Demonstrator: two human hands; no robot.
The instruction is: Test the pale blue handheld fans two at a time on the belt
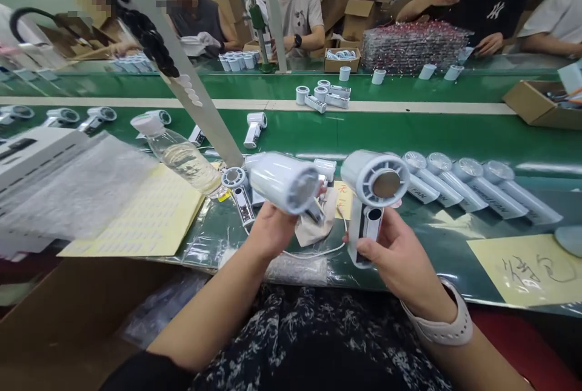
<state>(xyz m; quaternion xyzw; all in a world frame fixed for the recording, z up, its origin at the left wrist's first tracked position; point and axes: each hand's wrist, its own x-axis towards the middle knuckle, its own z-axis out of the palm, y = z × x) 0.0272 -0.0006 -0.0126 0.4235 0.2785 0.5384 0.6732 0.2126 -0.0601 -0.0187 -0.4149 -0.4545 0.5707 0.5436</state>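
My left hand (273,230) grips a white handheld fan (282,182), its round head tilted toward the right. My right hand (395,254) holds a second white handheld fan (375,180) upright by its handle, with the round grille facing me. The two fan heads are close together but apart. A beige cloth pouch (316,224) and a thin white cable (313,253) lie on the green workbench (345,136) beneath my hands. Several finished fans (473,188) lie in a row to the right of my right hand.
A clear water bottle (182,157) lies left of my hands, beside yellow sheets (150,215) and a white foam sheet (82,188). A metal upright (182,70) crosses the view. Co-workers sit beyond the bench among cardboard boxes (350,18). A cardboard box (77,312) stands at lower left.
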